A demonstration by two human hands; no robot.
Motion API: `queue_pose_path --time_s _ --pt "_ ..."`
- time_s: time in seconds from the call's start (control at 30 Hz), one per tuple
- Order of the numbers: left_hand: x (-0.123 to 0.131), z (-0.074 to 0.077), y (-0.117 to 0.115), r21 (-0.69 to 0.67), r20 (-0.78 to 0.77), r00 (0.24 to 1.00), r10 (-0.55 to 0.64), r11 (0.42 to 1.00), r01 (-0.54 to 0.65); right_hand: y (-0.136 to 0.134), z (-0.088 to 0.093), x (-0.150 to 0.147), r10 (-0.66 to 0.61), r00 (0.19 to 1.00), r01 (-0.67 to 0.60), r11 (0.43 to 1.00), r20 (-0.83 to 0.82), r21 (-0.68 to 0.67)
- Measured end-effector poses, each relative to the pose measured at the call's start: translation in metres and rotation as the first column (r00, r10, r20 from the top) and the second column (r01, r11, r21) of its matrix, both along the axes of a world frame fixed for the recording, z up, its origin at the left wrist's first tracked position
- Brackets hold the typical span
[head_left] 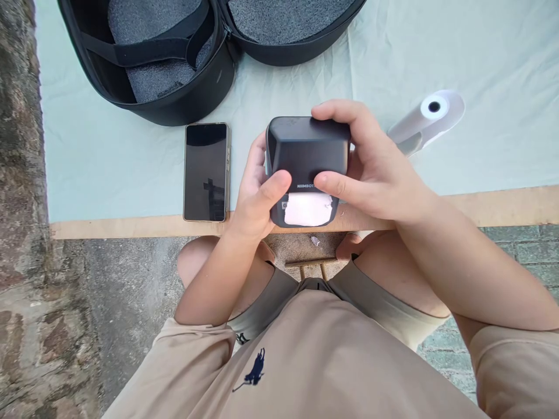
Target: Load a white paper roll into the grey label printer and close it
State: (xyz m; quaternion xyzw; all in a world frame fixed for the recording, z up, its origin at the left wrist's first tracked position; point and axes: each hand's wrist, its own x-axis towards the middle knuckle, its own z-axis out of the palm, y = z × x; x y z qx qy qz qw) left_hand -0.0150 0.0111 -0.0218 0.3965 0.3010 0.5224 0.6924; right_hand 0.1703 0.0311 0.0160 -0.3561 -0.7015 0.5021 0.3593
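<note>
A black label printer (312, 152) marked "NIIMBOT" is held between both hands over the table's front edge. On its lower front face is a pale pinkish-white label patch (308, 209) with a ragged right edge. My left hand (257, 201) closes on the printer's left side, its thumb on the front beside the lettering. Around the right side goes my right hand (375, 163), with the thumb across the end of the lettering and the index finger along the top edge. The other fingers of both hands are partly hidden behind the printer.
To the left on the pale green cloth (502, 75) lies a dark-screened phone (206, 172). An unzipped black case (183, 96) with grey foam and a strap stands at the back. Right of my hand is a white paper roll (413, 125). A wooden edge (515, 206) borders the table.
</note>
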Motion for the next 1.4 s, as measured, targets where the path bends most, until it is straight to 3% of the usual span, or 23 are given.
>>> queue_pose_path --time_s 0.2,0.37,0.6,0.97,1.17,1.3,1.4 --pt "0.002 0.007 -0.002 -0.028 -0.107 0.993 0.052 0.998 -0.055 0.000 0.002 0.002 -0.017 0.992 0.001 0.993 0.126 0.122" --pt "0.006 0.006 0.001 0.002 -0.021 0.997 0.070 0.998 -0.070 0.000 0.000 0.002 -0.035 0.992 0.019 0.992 0.121 0.128" --pt "0.005 0.010 0.003 -0.165 -0.018 0.990 0.140 0.976 -0.141 -0.002 0.003 0.005 -0.112 0.992 0.098 0.971 0.054 0.216" --pt "0.004 0.012 0.002 -0.125 -0.108 0.969 0.223 0.964 -0.236 0.002 0.003 0.010 -0.065 0.990 0.031 0.967 0.128 0.254" --pt "0.005 0.016 0.004 -0.184 -0.024 0.990 0.141 0.972 -0.143 0.004 0.016 0.017 -0.113 0.948 -0.045 0.878 0.299 0.476" --pt "0.005 0.018 0.004 -0.139 0.044 0.995 0.094 0.986 -0.087 -0.001 0.023 0.016 -0.356 0.900 0.139 0.783 0.253 0.607" --pt "0.005 0.019 0.003 -0.090 0.018 0.998 0.062 0.994 -0.061 -0.008 0.028 0.010 -0.541 0.828 0.382 0.738 0.150 0.556"
